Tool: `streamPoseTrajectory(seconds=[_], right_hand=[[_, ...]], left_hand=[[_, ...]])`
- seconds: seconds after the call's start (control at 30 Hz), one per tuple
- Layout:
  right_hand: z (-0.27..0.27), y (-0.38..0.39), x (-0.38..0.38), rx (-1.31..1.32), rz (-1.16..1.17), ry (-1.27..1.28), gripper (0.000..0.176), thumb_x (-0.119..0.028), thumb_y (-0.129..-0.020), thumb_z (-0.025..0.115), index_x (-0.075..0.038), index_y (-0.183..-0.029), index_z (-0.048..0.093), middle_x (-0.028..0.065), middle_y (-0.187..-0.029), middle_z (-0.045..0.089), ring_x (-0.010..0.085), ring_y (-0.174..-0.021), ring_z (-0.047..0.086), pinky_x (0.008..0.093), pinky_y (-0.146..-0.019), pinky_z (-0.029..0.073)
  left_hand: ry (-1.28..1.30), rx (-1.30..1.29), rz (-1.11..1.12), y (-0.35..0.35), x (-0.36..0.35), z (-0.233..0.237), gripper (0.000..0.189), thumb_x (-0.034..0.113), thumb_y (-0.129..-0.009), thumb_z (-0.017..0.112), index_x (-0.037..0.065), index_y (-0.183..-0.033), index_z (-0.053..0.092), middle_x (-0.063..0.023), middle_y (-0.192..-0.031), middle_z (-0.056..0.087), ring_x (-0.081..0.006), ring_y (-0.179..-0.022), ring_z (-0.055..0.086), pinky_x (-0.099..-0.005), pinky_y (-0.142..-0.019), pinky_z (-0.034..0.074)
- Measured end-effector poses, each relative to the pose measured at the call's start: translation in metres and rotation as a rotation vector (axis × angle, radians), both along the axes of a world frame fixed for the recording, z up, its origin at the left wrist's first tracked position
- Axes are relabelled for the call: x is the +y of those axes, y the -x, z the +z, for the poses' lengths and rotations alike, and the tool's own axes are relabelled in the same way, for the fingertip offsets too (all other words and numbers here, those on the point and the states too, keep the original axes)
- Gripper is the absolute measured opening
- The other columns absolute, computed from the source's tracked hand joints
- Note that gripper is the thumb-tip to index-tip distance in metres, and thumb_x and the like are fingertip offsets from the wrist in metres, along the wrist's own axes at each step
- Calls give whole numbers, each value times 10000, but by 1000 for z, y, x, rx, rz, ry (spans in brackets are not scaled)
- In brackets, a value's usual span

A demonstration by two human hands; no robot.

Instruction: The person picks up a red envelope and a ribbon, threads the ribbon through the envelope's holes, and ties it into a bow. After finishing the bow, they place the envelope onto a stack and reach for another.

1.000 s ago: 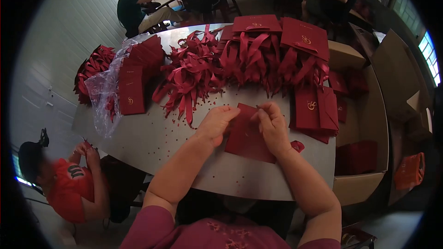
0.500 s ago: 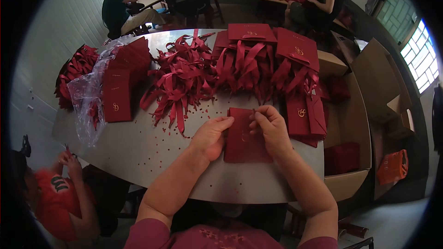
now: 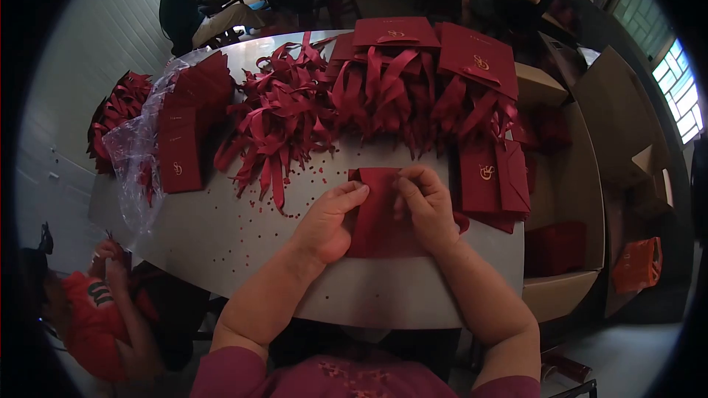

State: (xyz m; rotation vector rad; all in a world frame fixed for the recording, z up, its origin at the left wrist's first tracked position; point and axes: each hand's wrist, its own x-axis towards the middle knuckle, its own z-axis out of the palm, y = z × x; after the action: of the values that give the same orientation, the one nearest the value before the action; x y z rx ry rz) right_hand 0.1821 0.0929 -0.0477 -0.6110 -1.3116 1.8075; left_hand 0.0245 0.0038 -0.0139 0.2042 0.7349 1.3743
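Near the table's front edge lies a red paper bag (image 3: 383, 225) between my two hands. My left hand (image 3: 333, 221) pinches its upper left edge between thumb and fingers. At the bag's upper right, my right hand (image 3: 426, 206) has thumb and fingers pressed together; what they hold is too small to make out. A bit of red ribbon shows beside the right wrist. Beyond the hands is a heap of red ribbons (image 3: 284, 114). Red bags with gold print (image 3: 478, 55) and ribbon handles are piled at the back right, and more bags (image 3: 490, 177) lie stacked at the right.
Clear plastic (image 3: 136, 151) and red bags (image 3: 179, 155) lie on the left of the grey table (image 3: 295, 280). Small red bits dot its surface. An open cardboard box (image 3: 564, 291) stands at the right. One person sits at lower left, two at the back.
The bag's face between my hands has lost its visible gold print and looks wider at the right. Ribbon now shows by my right wrist. The whole view has shifted slightly.
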Motion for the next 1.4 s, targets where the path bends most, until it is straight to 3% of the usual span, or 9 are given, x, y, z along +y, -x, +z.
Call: streamPoseTrajectory(seconds=[0.2,0.63,0.73,0.8,0.83,0.9,1.0,1.23,1.4], right_hand=[[2,0,-2,-22,-15,-42,99,-58,-972,583,-48,-1069,598,4,-746,582,63,-626,557,211,-544,476],[8,0,-7,-95,-54,-73,80,-51,-966,589,-53,-1037,625,-12,-746,585,52,-624,558,201,-549,475],[9,-2,-8,-82,-61,-170,83,-32,-946,611,-52,-1024,630,-5,-780,588,49,-637,564,209,-551,475],[10,-2,-10,-219,-154,-504,124,14,-898,638,-29,-1013,629,47,-824,603,120,-648,598,249,-554,485],[12,0,-10,-221,-150,-502,124,14,-898,638,-29,-1013,629,47,-824,603,120,-648,598,249,-554,485],[17,4,-8,-259,-366,-1073,174,52,-844,650,-3,-1007,625,115,-857,600,233,-664,617,307,-564,494],[21,7,-20,-358,-396,-1157,159,94,-818,633,0,-946,632,142,-832,606,292,-721,621,327,-612,496],[24,6,-27,-382,-433,-1024,156,99,-809,643,1,-928,619,137,-821,601,296,-700,617,352,-598,497],[20,5,-29,-418,-351,-1213,160,63,-823,639,0,-967,613,146,-854,589,321,-703,617,374,-574,496]], left_hand=[[-53,45,-38,-3,-5,9,215,130,-985,559,23,-1163,609,-78,-1082,679,-179,-976,666,-335,-906,534],[-84,70,-25,1,-5,-2,200,19,-914,594,13,-1112,620,-101,-1064,679,-201,-1006,657,-350,-943,519],[-66,63,34,2,-4,-9,182,55,-945,589,34,-1122,628,-82,-1093,678,-193,-1017,657,-351,-946,523],[-59,54,70,2,-4,-11,181,82,-966,581,45,-1137,630,-74,-1125,676,-194,-1032,659,-356,-953,526],[-64,50,81,1,-4,-10,174,96,-973,581,49,-1131,635,-67,-1116,680,-183,-1025,659,-347,-948,525],[-73,45,96,0,-3,-11,168,110,-979,581,52,-1126,639,-60,-1108,684,-172,-1018,659,-338,-943,525],[-49,54,131,0,-4,-12,159,108,-977,583,54,-1112,649,-55,-1098,688,-157,-1008,656,-318,-931,521],[-68,7,112,-9,-6,-14,130,99,-936,646,66,-1062,655,-41,-1048,683,-147,-986,639,-305,-903,515],[-63,-16,111,-3,-5,-23,140,90,-929,650,60,-1065,648,-46,-1058,679,-154,-994,633,-305,-915,507]])
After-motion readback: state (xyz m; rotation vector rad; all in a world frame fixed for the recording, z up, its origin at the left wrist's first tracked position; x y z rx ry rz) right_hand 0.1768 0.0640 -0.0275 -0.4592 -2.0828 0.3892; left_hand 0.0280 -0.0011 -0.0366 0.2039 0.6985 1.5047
